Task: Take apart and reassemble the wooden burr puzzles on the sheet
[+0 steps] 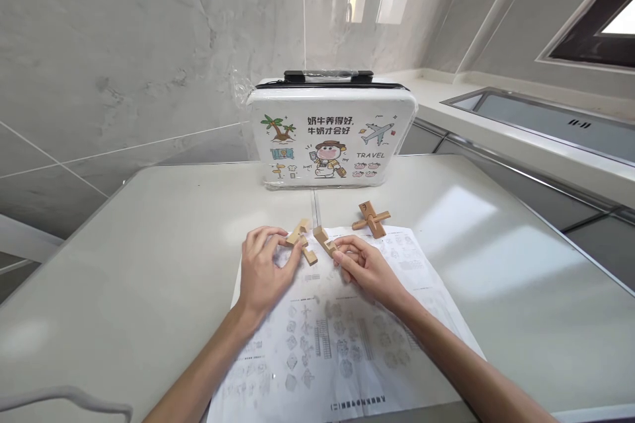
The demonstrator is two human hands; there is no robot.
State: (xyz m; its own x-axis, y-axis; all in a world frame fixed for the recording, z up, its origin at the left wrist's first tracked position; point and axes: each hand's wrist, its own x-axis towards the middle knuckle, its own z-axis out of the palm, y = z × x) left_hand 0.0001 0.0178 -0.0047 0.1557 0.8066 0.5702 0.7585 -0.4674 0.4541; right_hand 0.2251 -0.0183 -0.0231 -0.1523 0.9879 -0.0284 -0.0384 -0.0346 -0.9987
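Note:
Over a printed paper sheet (357, 383) with small diagrams, my left hand (262, 271) pinches a pale notched wooden puzzle piece (296, 232) between thumb and fingers. Below it, a second small notched wooden block (310, 257) shows by the thumb tip; I cannot tell whether the two are joined. My right hand (364, 268) has thumb and fingers closed on another notched wooden puzzle piece (321, 236), tilted and apart from the left one. Beyond my right hand, a darker cross-shaped wooden puzzle assembly (371, 219) with a black mark lies at the sheet's far edge.
A white plastic-wrapped case (337, 135) with cartoon prints and a black handle stands at the back of the white table (163, 264). Grey tiled wall (149, 46) rises behind it. To the right runs a counter (536, 129) with a glossy inset panel. A grey curved strip (69, 396) lies front left.

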